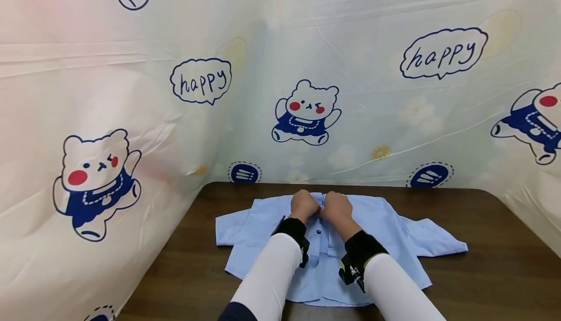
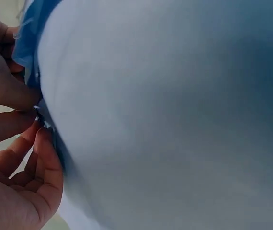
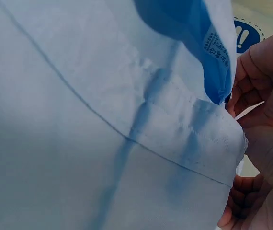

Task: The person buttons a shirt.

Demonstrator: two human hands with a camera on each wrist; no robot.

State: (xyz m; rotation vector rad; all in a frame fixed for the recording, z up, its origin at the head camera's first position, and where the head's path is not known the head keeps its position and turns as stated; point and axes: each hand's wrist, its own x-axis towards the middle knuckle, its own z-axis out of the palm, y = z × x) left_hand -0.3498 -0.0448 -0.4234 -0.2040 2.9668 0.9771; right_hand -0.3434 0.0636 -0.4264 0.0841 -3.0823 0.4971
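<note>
Two front edges of a light-blue shirt (image 1: 381, 218), laid out on the brown table (image 1: 179, 282), are pinched at the far end by the left hand (image 1: 304, 206) and right hand (image 1: 338, 209), beyond a dark button (image 1: 319, 232). Fastening appears in hand; the next move probably calls for fine, steady fingertip pressure.

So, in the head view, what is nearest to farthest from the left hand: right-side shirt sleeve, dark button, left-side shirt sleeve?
1. Dark button: just below the left hand.
2. Left-side sleeve: out left.
3. Right-side sleeve: past the right hand.
</note>
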